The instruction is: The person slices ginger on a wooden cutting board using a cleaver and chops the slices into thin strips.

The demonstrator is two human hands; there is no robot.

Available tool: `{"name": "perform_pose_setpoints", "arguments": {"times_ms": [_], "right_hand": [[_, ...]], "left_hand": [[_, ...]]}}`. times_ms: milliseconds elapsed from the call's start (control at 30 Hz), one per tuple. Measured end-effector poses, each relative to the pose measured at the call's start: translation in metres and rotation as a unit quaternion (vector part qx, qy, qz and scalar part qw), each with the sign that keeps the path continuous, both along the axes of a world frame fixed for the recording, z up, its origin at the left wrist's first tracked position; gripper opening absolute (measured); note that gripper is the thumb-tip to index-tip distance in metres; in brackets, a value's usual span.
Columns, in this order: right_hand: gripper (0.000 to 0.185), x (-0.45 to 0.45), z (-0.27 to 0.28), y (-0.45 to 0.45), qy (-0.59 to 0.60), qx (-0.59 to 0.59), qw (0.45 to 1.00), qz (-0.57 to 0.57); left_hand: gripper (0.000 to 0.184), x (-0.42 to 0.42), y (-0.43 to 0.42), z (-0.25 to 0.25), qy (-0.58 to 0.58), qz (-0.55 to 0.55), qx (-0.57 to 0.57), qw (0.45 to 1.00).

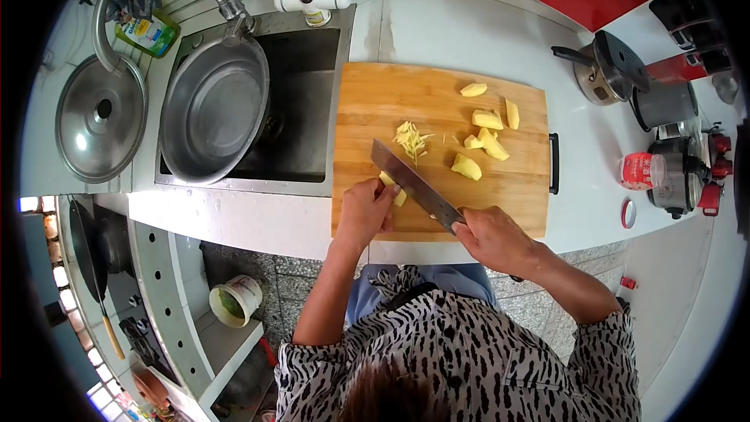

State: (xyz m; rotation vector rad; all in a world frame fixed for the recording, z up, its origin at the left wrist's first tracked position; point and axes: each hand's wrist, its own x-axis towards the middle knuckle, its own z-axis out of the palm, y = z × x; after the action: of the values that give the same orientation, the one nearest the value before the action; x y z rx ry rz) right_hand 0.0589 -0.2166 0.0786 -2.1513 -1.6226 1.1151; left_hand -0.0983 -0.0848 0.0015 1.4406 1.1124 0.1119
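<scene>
My right hand (498, 240) is closed round the handle of a kitchen cleaver (414, 181), whose blade slants up and left over the wooden cutting board (375, 94). Beside the blade, my left hand (364, 211) pinches a peeled pale yellow vegetable piece (399, 198); whether it is potato or ginger I cannot tell. Just beyond the blade tip lies a small heap of thin yellow shreds (410, 141). Several larger yellow chunks (466, 166) are scattered over the right half of the board. The fingertips of my left hand are partly hidden.
Left of the board is a sink (312, 164) with a large metal basin (215, 105) tilted over it under the faucet (226, 0). A metal lid (101, 117) stands farther left. Pots (601, 70), a red-labelled jar (641, 171) and a rice cooker (673, 187) line the right side.
</scene>
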Motion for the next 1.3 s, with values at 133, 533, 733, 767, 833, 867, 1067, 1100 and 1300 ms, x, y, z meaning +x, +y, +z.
{"name": "perform_pose_setpoints", "arguments": {"times_ms": [133,533,733,767,833,867,1067,1100,1300], "right_hand": [[0.023,-0.003,0.003,0.003,0.014,-0.014,1.000,-0.005],[0.022,-0.010,-0.012,0.006,0.006,0.005,1.000,-0.019],[0.026,-0.006,-0.005,0.002,0.033,-0.007,0.999,-0.031],[0.026,-0.010,-0.012,0.001,0.029,0.015,0.999,-0.028],[0.026,-0.018,-0.029,0.004,0.026,0.037,0.999,-0.026],[0.024,-0.023,-0.039,0.006,0.008,0.052,0.998,-0.025],[0.024,-0.009,-0.028,0.006,0.013,0.034,0.999,-0.032],[0.025,-0.005,-0.023,0.003,0.036,0.040,0.998,-0.028],[0.025,-0.002,-0.014,0.002,0.041,0.016,0.999,-0.020]], "left_hand": [[0.029,-0.001,0.001,-0.001,-0.009,0.004,-0.020,1.000],[0.030,-0.002,0.005,-0.004,-0.020,-0.008,-0.038,0.999],[0.030,-0.002,0.007,-0.003,-0.023,-0.001,-0.055,0.998],[0.030,-0.003,0.006,-0.003,-0.023,0.001,-0.055,0.998],[0.030,-0.004,0.006,-0.004,-0.033,-0.003,-0.048,0.998],[0.030,-0.003,0.006,-0.005,-0.033,-0.005,-0.047,0.998],[0.029,-0.003,0.006,-0.004,-0.027,-0.006,-0.052,0.998],[0.029,-0.003,0.007,-0.004,-0.031,-0.004,-0.054,0.998],[0.030,-0.003,0.006,-0.006,-0.039,-0.003,-0.046,0.998]]}}
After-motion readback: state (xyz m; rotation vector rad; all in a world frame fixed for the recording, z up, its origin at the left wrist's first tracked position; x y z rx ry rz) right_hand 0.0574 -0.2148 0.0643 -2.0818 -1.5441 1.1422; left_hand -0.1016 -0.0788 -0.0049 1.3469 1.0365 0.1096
